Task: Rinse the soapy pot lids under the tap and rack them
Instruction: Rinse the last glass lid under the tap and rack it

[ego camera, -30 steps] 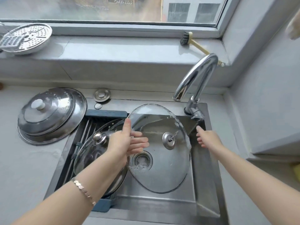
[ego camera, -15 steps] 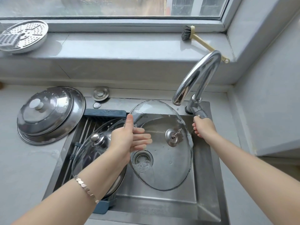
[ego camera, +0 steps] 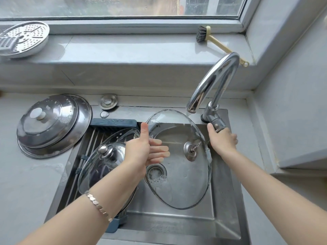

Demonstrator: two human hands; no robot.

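My left hand (ego camera: 145, 149) grips the left rim of a large glass lid (ego camera: 184, 177), thumb on top and fingers behind the glass, holding it tilted over the sink (ego camera: 177, 225) under the tap spout (ego camera: 210, 85). Suds cling to the lid's upper rim and lower left. My right hand (ego camera: 222, 138) is wrapped around the tap handle (ego camera: 215, 122) at the tap's base. No water is visible from the spout. A second glass lid with a metal knob (ego camera: 104, 163) lies on the rack (ego camera: 106, 124) across the sink's left side.
Two stacked steel lids (ego camera: 53, 124) with soap traces lie on the counter at left. A sink plug (ego camera: 108, 101) sits behind the sink. On the windowsill are a perforated steamer plate (ego camera: 26, 38) and a dish brush (ego camera: 212, 39). A wall corner stands at right.
My right hand has reached up from the sink's right side and closed around the tap handle. The glass lid has risen slightly toward the spout.
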